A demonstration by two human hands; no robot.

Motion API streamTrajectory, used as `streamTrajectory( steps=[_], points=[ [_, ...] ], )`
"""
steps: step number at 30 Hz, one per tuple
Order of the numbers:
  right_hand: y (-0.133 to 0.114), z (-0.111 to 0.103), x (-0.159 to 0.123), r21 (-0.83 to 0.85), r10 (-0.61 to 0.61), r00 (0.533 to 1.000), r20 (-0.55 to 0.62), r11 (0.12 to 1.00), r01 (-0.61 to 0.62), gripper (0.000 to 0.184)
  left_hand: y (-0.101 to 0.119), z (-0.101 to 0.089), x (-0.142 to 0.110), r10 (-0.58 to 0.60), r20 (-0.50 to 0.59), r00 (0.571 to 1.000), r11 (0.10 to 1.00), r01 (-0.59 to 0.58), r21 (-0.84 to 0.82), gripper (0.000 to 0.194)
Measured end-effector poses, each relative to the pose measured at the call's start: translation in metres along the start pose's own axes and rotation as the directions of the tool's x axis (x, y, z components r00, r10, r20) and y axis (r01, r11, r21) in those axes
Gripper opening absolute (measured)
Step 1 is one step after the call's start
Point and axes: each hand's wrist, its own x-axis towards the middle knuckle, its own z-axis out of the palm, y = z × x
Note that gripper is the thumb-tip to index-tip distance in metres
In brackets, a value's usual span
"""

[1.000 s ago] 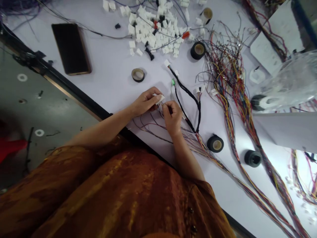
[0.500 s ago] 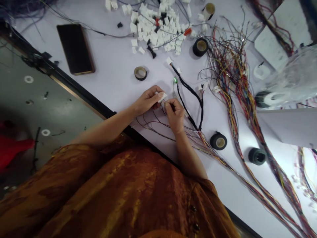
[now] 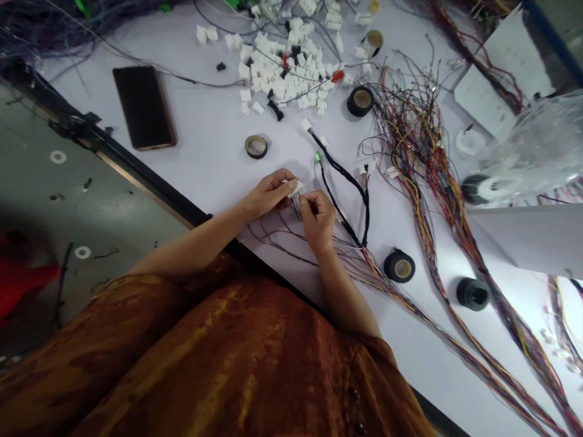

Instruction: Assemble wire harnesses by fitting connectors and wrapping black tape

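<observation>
A white connector housing [image 3: 296, 189] is pinched between the thumb and fingers of my left hand [image 3: 272, 194]. Close against its right side, my right hand [image 3: 317, 220] has thumb and forefinger pressed together on a thin wire whose end is at the housing. Several loose wires [image 3: 291, 247] run under both hands toward the wire harness [image 3: 371, 258]. From that harness, branches wrapped in black tape [image 3: 339, 165] spread up the table, one ending in a white connector [image 3: 306, 125], another in a green connector [image 3: 317, 157].
A heap of white connectors [image 3: 291, 70] lies at the back. A phone [image 3: 144, 107] rests at the left. Tape rolls [image 3: 255, 147] [image 3: 361, 101] [image 3: 399, 266] are scattered about. Long wire bundles [image 3: 428, 212] and a clear plastic bag [image 3: 537, 142] are at the right. The table edge [image 3: 182, 209] runs before me.
The view has shifted slightly, so the table things sit a little lower. Both hands stay together at the white connector housing, with the same pinching grip.
</observation>
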Motion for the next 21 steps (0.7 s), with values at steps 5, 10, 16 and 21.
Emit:
streamTrajectory(
  steps=[5, 10, 16, 21],
  points=[
    [-0.0033, -0.0014, 0.0021, 0.186, 0.236, 0.968, 0.09, 0.95, -0.249, 0.019, -0.0006, 0.0014, -0.0012, 0.019, -0.008, 1.0, 1.0, -0.019, 0.014, 0.033],
    [-0.0034, -0.0043, 0.0035, 0.318, 0.331, 0.932, 0.149, 0.876, -0.362, 0.022, -0.0001, 0.0036, -0.0012, 0.02, -0.035, 0.999, 1.0, -0.02, 0.023, 0.038],
    [-0.0016, -0.0039, 0.0032, 0.282, 0.315, 0.937, 0.15, 0.895, -0.346, 0.022, 0.0033, 0.0048, -0.0027, 0.031, -0.002, 1.0, 0.998, -0.031, 0.051, 0.035],
    [-0.0019, -0.0019, 0.003, 0.227, 0.211, 0.972, 0.103, 0.946, -0.23, 0.017, 0.0037, 0.0049, -0.0023, 0.059, 0.064, 0.996, 0.995, -0.064, 0.081, 0.031]
  ],
)
